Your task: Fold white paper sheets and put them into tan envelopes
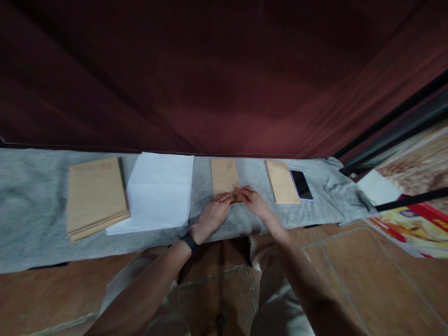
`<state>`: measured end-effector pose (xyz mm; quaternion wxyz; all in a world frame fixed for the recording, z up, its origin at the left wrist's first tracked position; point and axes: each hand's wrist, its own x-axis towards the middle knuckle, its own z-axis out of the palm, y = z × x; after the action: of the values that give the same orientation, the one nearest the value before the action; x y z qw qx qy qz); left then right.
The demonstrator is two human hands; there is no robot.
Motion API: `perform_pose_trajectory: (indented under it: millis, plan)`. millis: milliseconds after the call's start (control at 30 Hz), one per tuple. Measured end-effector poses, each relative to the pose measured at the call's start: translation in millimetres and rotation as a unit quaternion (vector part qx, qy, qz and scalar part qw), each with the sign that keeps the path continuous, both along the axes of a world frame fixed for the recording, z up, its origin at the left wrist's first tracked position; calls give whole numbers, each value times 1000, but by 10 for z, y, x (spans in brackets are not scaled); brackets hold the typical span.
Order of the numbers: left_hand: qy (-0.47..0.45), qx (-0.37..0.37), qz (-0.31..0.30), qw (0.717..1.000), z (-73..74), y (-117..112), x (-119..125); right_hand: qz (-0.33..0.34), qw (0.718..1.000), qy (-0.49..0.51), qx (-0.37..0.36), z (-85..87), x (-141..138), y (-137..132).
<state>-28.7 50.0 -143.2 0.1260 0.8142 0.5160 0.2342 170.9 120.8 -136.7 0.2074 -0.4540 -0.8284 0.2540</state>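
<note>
A brown paper envelope [224,173] lies in front of me on the grey cloth, its near end between my two hands. My left hand [216,211], with a dark band on its wrist, has its fingers closed together at the envelope's near left corner. From the right, my right hand [252,199] pinches the same near edge, where a flap seems to be folded. The fingertips of both hands almost meet there and hide part of the fold.
To the left are white paper sheets [161,191] and a stack of larger brown envelopes [96,193]. A narrow envelope stack [283,182] and a phone [301,185] lie on the right. Behind the grey cloth [38,205] hangs a dark red curtain [224,93]. A colourful package [416,224] sits far right.
</note>
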Motion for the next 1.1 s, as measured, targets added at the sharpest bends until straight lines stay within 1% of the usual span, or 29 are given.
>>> perform_pose_trajectory:
  millis: [133, 200, 267, 333, 400, 467, 567, 667, 733, 867, 967, 1100]
  plan:
    - [51, -1, -1, 999, 14, -87, -4, 18, 1000, 3, -9, 49, -14, 36]
    - [45, -9, 2, 999, 45, -103, -13, 23, 1000, -8, -18, 84, -82, 83]
    - [21, -18, 5, 1000, 85, -80, -26, 36, 999, -11, -20, 98, -189, 129]
    - [3, -29, 12, 1000, 116, -33, -32, 52, 999, -4, -7, 72, -306, 161]
    - [10, -33, 19, 999, 122, 3, -18, 68, 998, 3, 18, 12, -401, 175]
    - [38, -19, 27, 999, 96, -5, 24, 86, 995, -6, 43, -57, -453, 177]
    - [93, 17, 40, 995, 20, -110, 124, 112, 991, -44, 61, -116, -462, 177]
    - [134, 35, 44, 989, -41, -245, 198, 135, 986, -81, 52, -106, -451, 186]
    - [139, 43, 41, 989, -52, -299, 206, 141, 984, -100, 45, -89, -457, 210]
    - [131, 47, 31, 990, -25, -303, 163, 117, 984, -124, 55, -99, -494, 330]
    - [139, 43, 28, 989, -15, -285, 153, 71, 986, -132, 78, -137, -529, 449]
    - [156, 35, 25, 987, -43, -290, 180, 6, 986, -140, 92, -169, -592, 559]
